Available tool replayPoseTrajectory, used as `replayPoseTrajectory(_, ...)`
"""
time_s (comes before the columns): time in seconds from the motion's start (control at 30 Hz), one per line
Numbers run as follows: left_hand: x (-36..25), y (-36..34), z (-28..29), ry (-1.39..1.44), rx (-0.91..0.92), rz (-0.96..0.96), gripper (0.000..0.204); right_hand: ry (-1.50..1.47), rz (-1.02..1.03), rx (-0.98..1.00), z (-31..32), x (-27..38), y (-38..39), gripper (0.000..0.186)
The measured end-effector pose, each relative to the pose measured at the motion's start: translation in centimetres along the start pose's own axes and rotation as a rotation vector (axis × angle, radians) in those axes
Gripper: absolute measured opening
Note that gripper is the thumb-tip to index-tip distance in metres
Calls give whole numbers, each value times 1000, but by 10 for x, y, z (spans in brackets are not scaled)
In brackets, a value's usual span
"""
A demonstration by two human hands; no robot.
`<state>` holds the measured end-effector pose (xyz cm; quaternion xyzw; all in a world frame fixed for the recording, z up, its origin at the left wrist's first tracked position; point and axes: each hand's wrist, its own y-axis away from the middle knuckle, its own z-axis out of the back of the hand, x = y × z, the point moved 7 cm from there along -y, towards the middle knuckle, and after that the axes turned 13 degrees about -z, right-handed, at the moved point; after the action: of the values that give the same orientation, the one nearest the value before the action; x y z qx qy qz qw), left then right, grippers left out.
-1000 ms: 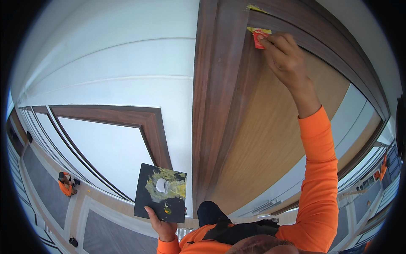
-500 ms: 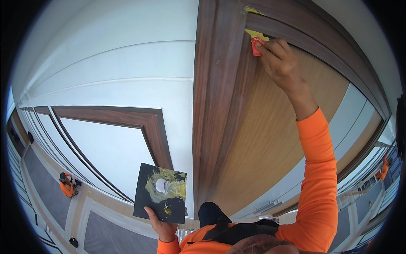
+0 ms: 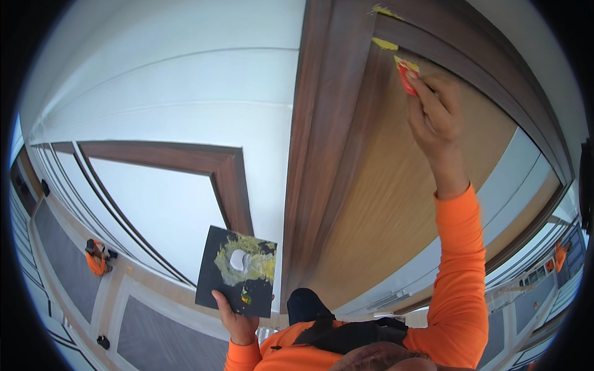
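My right hand (image 3: 438,105), raised high, pinches a small red putty scraper (image 3: 407,77) with yellow filler along its upper edge. The scraper stands a little below and right of a yellow filler patch (image 3: 385,44) at the inner corner of the dark brown wood frame (image 3: 331,93). Another smear of filler (image 3: 387,12) lies above on the same frame. Low in the middle, my left hand (image 3: 236,319) grips a black square board (image 3: 210,278) by its lower edge, thumb on top. Yellow-green paste (image 3: 263,267) and a white lump (image 3: 240,261) lie on the board.
Inside the dark frame is a light wood panel (image 3: 383,204). White wall (image 3: 173,80) stretches left, with a brown-framed white panel (image 3: 154,198) below. At lower left a person in orange (image 3: 97,260) sits on the floor; another orange-clad person (image 3: 561,255) is at far right.
My right hand has drawn the scraper down and right, off the frame's corner, uncovering the yellow patch there. The board in my left hand has shifted slightly up. The view has moved a little.
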<state>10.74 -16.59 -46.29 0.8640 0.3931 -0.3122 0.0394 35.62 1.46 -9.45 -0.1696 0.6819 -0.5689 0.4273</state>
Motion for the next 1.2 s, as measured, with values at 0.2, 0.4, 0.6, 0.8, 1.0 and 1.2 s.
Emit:
replayPoseTrajectory(0.2,-4,0,10,85,44,42,79,-385,-420,134,4,84,66,29)
replayPoseTrajectory(0.4,4,2,22,129,152,119,84,-753,-784,656,-21,152,139,19)
replayPoseTrajectory(0.6,2,5,27,73,152,102,75,-886,-865,944,-44,201,175,13)
replayPoseTrajectory(0.8,1,5,55,-565,194,-70,70,-810,-807,979,-53,212,180,14)
replayPoseTrajectory(1.0,1,3,54,-299,143,-9,66,-854,-852,1046,-63,216,190,16)
replayPoseTrajectory(1.2,13,9,81,-397,115,-67,66,-897,-873,1029,-69,223,194,14)
